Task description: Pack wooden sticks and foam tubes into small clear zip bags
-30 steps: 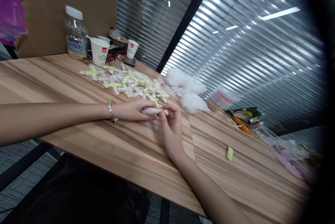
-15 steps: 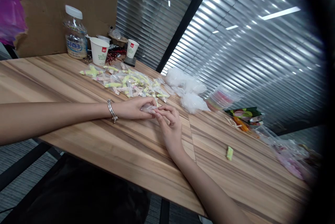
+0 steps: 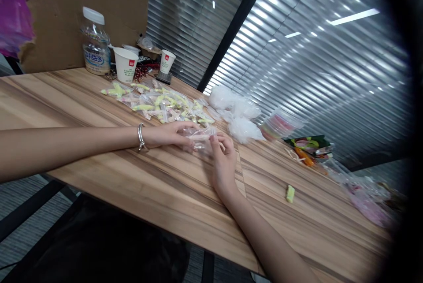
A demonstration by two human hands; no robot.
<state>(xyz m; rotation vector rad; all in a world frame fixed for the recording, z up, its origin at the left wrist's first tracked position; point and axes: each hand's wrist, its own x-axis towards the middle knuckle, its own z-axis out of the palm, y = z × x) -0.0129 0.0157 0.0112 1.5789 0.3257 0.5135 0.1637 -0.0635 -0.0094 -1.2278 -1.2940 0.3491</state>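
Between my hands is a small clear plastic bag [image 3: 201, 139] with a pale strip-like piece showing inside it. My left hand [image 3: 168, 135], with a silver bracelet at the wrist, grips the bag's left end between thumb and fingers. At the opposite end, my right hand [image 3: 224, 155] pinches the bag's edge. Just beyond the hands lies a pile of small clear bags [image 3: 161, 102] holding yellow-green and pinkish pieces. A lone yellow-green piece [image 3: 290, 194] rests on the table, right of my right forearm.
Paper cups [image 3: 125, 65] and a lidded plastic jar [image 3: 95, 45] stand at the back left. Bunched clear bags [image 3: 243, 126] and a stack of plastic tubs [image 3: 279, 123] sit behind my right hand. Along the right edge lie more plastic bags [image 3: 366, 199] and an orange item [image 3: 304, 157].
My hands have drawn apart, the right one moving rightwards. The bag, bunched up and mostly covered before, is now stretched out and visible between them.
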